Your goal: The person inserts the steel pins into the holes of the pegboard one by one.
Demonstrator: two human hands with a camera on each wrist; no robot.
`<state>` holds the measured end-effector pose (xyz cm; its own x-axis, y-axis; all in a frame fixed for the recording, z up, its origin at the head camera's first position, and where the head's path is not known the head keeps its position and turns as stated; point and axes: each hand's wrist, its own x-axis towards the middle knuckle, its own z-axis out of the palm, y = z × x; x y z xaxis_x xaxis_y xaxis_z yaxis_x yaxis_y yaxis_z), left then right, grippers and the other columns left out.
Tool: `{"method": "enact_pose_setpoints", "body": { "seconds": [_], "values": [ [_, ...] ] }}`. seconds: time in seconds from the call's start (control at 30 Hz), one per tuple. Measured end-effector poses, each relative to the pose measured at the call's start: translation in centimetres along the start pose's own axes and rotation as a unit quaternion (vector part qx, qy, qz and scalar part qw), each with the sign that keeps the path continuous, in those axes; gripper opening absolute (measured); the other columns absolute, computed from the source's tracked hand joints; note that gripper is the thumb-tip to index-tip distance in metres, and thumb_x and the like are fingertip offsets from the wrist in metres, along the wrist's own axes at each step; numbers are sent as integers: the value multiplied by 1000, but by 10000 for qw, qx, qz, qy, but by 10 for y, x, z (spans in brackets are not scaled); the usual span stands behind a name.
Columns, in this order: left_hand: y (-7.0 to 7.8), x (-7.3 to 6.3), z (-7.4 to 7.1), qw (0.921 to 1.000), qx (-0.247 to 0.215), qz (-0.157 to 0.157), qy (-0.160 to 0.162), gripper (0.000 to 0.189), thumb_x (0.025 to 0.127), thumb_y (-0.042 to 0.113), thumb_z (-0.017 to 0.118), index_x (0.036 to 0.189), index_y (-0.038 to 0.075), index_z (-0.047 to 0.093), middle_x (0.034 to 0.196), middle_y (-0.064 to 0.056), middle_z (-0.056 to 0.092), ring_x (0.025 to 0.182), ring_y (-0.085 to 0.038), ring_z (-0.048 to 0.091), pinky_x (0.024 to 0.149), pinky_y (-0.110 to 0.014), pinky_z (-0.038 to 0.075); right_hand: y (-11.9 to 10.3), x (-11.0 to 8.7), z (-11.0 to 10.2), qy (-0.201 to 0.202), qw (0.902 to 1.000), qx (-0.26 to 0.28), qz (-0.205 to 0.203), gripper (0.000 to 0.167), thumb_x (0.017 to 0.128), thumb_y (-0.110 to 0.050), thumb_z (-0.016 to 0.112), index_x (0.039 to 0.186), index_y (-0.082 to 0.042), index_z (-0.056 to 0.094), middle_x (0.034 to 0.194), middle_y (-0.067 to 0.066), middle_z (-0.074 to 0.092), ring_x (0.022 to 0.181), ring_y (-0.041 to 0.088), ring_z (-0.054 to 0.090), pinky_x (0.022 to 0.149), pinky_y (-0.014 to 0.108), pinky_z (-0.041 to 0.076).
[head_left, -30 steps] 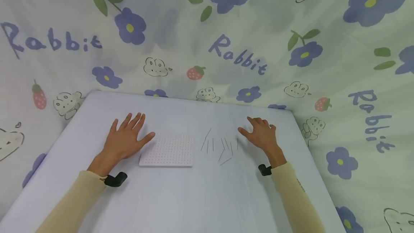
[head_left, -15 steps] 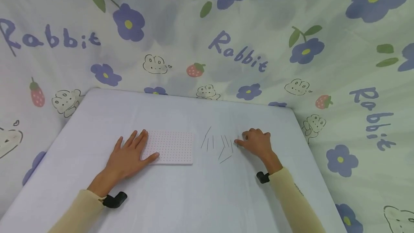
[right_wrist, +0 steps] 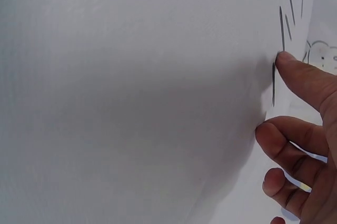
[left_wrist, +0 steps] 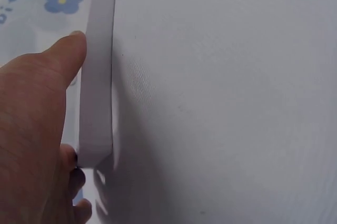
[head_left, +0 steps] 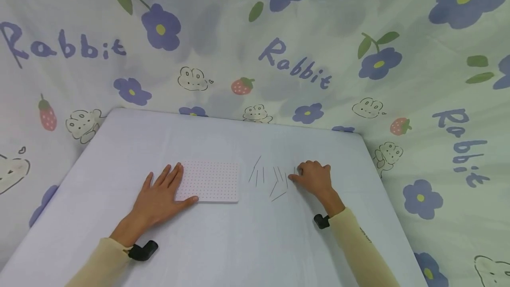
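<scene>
Left hand: at left edge of dotted board | right hand: fingers beside thin dark sticks

Laid flat on the white counter: a white rectangular board with even rows of small reddish dots. Scattered loose near its right edge: thin, straight, dark sticks, some nearly parallel, others slanted.

backdrop: white cloth, flower-and-rabbit print | table: white top | light: soft, diffuse
</scene>
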<state>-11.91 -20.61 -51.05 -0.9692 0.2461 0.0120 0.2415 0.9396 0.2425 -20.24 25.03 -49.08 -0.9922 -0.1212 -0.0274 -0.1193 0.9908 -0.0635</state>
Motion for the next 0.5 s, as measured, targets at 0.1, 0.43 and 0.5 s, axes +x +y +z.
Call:
{"method": "enact_pose_setpoints", "body": {
  "seconds": [0.1,0.43,0.5],
  "values": [
    [0,0,1,10000,18,-6,14,114,85,84,45,159,0,22,164,-19,25,151,-42,20,116,-68,8,1,1,2,-52,10000,2,27,50,85,-57,73,107,-12,77,83,1,68,80,23,63,75,51,42],
    [0,0,5,10000,-41,-76,-50,116,85,84,44,159,-2,18,163,-22,25,151,-43,19,115,-70,8,0,4,4,-36,9999,128,-40,42,87,-49,75,103,-10,78,88,4,71,78,23,64,78,51,48],
    [0,0,6,9999,-42,-85,-62,116,85,84,44,159,-1,17,164,-22,24,151,-43,19,115,-70,8,-1,4,5,-126,9993,339,-13,40,88,-45,76,104,-8,78,91,5,72,77,21,63,74,45,52]
  ]
}}
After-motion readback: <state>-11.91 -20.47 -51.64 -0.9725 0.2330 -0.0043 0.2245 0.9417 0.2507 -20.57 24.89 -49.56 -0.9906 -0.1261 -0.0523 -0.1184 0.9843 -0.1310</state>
